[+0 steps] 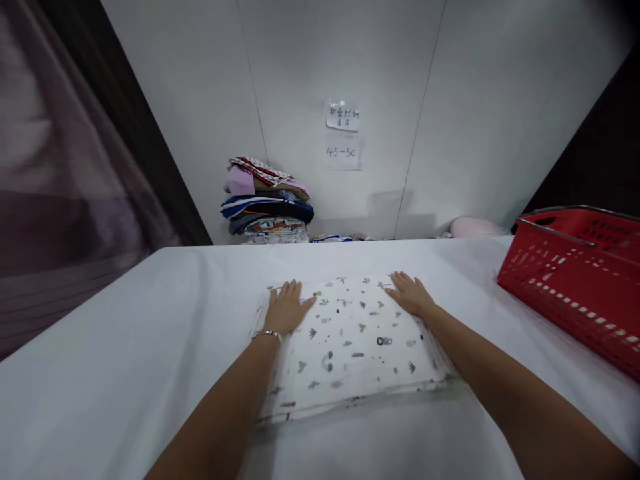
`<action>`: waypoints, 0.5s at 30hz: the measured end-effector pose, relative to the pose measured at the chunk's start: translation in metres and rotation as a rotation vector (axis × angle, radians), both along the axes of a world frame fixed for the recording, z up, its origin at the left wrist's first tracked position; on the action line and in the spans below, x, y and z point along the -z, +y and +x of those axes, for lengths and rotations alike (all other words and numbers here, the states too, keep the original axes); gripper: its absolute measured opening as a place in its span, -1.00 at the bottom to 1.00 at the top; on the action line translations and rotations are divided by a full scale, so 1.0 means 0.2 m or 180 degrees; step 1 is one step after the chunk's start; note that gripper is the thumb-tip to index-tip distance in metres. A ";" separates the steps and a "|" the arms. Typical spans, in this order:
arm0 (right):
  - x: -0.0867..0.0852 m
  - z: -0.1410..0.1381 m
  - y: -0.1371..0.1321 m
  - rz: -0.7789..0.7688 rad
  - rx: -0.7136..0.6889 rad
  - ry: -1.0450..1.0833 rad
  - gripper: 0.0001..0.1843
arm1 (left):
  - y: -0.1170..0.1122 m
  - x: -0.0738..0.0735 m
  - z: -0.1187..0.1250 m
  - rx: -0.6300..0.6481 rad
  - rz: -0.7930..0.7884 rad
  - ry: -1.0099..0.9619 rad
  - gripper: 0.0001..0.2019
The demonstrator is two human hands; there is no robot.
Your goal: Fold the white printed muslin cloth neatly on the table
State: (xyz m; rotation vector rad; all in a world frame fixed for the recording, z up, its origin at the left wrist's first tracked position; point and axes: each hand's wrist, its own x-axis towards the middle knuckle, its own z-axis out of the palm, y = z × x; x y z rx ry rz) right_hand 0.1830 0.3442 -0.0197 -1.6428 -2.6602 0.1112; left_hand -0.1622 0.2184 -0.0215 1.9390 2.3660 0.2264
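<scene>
A folded white cloth (pixel 350 353) with small printed motifs lies flat on the white-covered table (pixel 125 333) in front of me. At its far left corner my left hand (pixel 287 308) rests palm down, fingers stretched out; a bracelet circles that wrist. On the far right corner lies my right hand (pixel 410 293), also flat with the fingers spread. Both hands touch the top of the cloth and grip nothing. Layered edges show along its near side, slightly blurred. Its right edge is partly covered by my right forearm.
A red plastic basket (pixel 560 287) with a metal handle stands on the table's right side. Behind the far edge rises a pile of folded fabrics (pixel 267 207). Handwritten signs (pixel 343 152) hang on the pale wall. A pinkish curtain (pixel 65 200) is at the left.
</scene>
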 end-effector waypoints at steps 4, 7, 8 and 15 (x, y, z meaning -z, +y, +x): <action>-0.08 -0.03 -0.08 0.0002 0.0051 -0.0022 -0.32 | -0.01 -0.07 0.02 -0.0090 0.0015 -0.0122 -0.24; -0.09 0.02 -0.24 0.0156 -0.0125 0.0076 -0.29 | -0.13 -0.13 0.07 -0.0062 0.0011 -0.0261 -0.25; -0.08 0.06 -0.31 0.0224 -0.0266 0.0112 -0.28 | -0.20 -0.14 0.09 0.0077 0.0013 -0.0282 -0.26; 0.00 0.27 -0.55 0.0051 -0.0658 0.0147 -0.34 | -0.64 -0.08 0.18 0.1123 -0.0010 -0.0178 -0.39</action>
